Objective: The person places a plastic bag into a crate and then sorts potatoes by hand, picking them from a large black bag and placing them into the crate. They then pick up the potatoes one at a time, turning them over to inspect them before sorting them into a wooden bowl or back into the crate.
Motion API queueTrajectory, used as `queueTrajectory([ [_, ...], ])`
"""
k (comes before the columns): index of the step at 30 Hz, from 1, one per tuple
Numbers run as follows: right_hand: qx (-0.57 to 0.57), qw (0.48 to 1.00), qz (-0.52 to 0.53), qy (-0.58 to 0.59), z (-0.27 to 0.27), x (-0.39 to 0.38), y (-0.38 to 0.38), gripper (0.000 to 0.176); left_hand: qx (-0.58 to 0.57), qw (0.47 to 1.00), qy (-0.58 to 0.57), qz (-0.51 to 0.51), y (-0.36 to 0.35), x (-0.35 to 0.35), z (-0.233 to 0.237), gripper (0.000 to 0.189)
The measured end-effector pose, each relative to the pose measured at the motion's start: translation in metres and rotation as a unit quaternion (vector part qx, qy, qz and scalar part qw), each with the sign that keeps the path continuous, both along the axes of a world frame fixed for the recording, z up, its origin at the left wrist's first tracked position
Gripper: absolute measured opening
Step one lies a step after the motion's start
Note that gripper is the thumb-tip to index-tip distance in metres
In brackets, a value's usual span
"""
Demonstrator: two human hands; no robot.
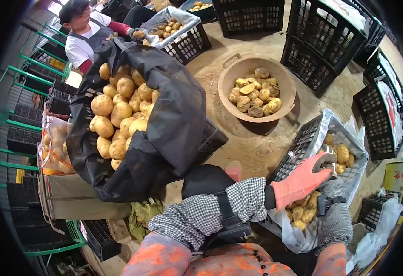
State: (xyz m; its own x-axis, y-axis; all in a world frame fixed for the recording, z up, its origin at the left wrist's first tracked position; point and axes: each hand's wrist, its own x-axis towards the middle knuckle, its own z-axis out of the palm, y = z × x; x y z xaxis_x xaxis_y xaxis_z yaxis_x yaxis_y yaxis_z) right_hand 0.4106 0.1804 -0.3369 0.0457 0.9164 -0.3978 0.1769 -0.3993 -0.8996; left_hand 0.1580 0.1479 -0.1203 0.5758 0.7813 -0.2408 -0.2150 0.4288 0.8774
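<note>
View from the head camera, looking down over a sorting area. My left hand [305,179], in a pink glove with a checked oversleeve, reaches across to the right. Its fingers are bent and its tips meet the top of my right hand [335,198]. The right hand wears a grey knitted glove with a dark strap at the wrist. I cannot tell whether the left hand grips the grey glove or some small thing between them. How far the right hand's fingers are spread is also unclear to me.

Both hands hang over the lined crate [302,138], a black crate with a clear plastic liner at the right of the view. Yellow potatoes [302,214] lie in it, just below the hands.

To the left, a black sack [178,110] lies open and tilted on another crate, full of large potatoes [118,112]. Beyond it, a round basin [226,89] on the floor holds cut potato pieces. Stacked black crates [321,46] stand behind the basin. A co-worker [84,41] sits at top left beside a second lined crate [187,43].
</note>
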Motion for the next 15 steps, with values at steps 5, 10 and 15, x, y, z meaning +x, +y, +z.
queueTrajectory([
  [5,0.122,0.991,0.02,-0.046,0.138,-0.026,-0.05,0.071,0.07,0.987,0.079,0.125,-0.014,0.009,-0.029,0.056],
  [10,0.206,0.972,0.01,-0.111,0.226,-0.047,-0.128,0.085,0.222,0.966,0.122,-0.055,-0.04,0.014,-0.002,0.073],
  [15,0.254,0.929,0.087,-0.254,0.231,-0.062,-0.17,0.088,0.336,0.906,0.244,-0.084,-0.064,0.029,0.001,0.065],
])
